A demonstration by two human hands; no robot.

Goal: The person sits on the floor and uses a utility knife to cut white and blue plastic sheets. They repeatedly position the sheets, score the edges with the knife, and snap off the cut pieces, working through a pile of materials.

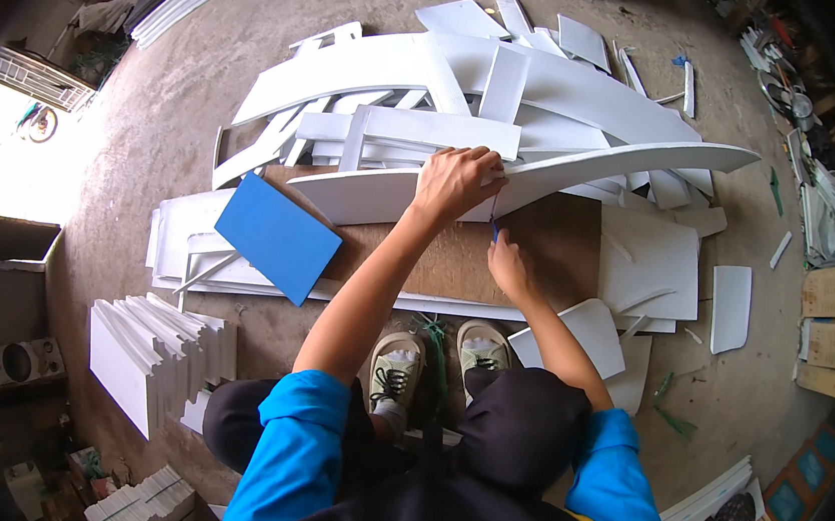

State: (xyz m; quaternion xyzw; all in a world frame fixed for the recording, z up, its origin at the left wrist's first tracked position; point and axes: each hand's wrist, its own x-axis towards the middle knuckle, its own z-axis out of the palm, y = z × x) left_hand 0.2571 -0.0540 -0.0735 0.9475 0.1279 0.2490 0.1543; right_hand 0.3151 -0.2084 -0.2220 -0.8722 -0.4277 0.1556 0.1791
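Observation:
A long white board [587, 173], foam-like and curving, stands tilted on a brown wooden panel [388, 253]. Over its upper edge, near the middle, my left hand [457, 184] is closed, fingers wrapped round it. My right hand [512, 268] is closed round a slim blue-handled knife [495, 230] just below. Its thin dark blade points up at the white board, close under my left hand; how deep it sits, I cannot tell. A flat blue rectangular board [279, 237] lies over the panel's left end.
Behind the long board lies a heap of white offcuts [430, 126]. At the left stands a stack of white pieces [151, 361]. A loose white sheet [571, 336] is under my right forearm, and cardboard boxes [828, 345] line the right side. My shoes [395, 364] are near the panel.

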